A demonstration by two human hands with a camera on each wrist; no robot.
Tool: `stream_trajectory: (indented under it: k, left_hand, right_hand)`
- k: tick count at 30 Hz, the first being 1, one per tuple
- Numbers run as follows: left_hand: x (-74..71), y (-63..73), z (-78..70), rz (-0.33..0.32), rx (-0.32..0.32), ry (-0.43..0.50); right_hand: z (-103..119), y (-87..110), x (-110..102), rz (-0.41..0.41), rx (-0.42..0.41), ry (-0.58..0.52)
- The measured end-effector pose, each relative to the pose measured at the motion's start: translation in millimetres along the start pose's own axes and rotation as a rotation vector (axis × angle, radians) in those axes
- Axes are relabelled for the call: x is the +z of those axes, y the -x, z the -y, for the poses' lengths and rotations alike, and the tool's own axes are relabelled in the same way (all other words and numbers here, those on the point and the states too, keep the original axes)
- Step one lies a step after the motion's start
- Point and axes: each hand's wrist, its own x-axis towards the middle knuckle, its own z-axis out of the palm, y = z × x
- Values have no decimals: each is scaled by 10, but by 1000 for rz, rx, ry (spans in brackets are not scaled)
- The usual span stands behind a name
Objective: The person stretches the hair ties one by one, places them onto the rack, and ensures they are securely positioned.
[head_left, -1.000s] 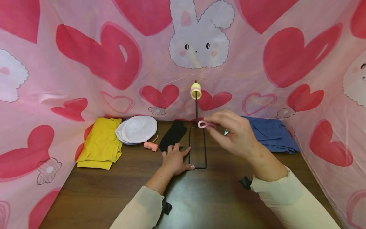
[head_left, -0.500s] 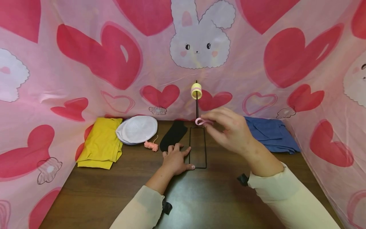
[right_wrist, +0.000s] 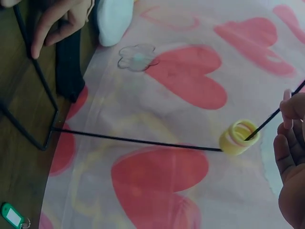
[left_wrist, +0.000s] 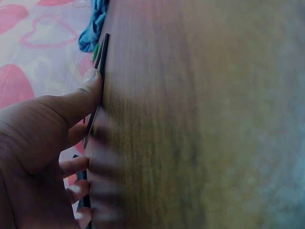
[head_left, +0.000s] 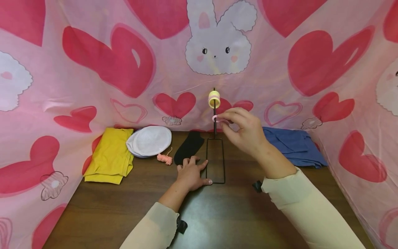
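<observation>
A thin black wire stand [head_left: 224,160] has a rectangular base on the table, an upright and an arm. Yellow ring-shaped hair ties [head_left: 214,99], with a pink one among them, sit together on the arm. My right hand [head_left: 245,128] pinches a small pink hair tie [head_left: 215,118] between thumb and forefinger. In the right wrist view that pink loop [right_wrist: 287,109] appears edge-on, right beside the free end of the rod. My left hand [head_left: 190,174] rests with spread fingers on the table; its thumb presses the base wire [left_wrist: 105,62] at the near left corner.
A black sock [head_left: 189,147] lies left of the stand. Farther left are a coral yarn bundle [head_left: 164,158], a white round cloth item [head_left: 150,141] and folded yellow cloth [head_left: 110,155]. Folded blue cloth [head_left: 292,147] is at right. A green key tag [right_wrist: 13,215] lies near the base.
My right hand has moved up and slightly left with the pink hair tie, which now overlaps the stand's rod in the head view. My left hand has stayed in place.
</observation>
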Motion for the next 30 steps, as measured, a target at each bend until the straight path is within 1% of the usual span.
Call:
stream_trajectory:
  k: [5, 8, 13, 19, 22, 26, 30]
  left_hand:
    - [4, 1, -4, 2, -2, 3]
    - [7, -1, -4, 2, -2, 5]
    - [8, -1, 0, -1, -3, 6]
    - [12, -4, 2, -5, 2, 10]
    - [11, -4, -1, -4, 3, 10]
    - [-3, 5, -7, -3, 1, 7]
    - [-29, 13, -6, -3, 5, 2]
  right_hand:
    - [-103, -51, 85, -25, 40, 37]
    - [-154, -86, 121, -31, 50, 56]
    - [-228, -149, 189, -49, 76, 56]
    - [-314, -198, 270, -71, 108, 99]
    - [-343, -209, 302, -77, 123, 99]
    - [-338, -171, 321, -67, 160, 90]
    - [-301, -9, 293, -59, 177, 72]
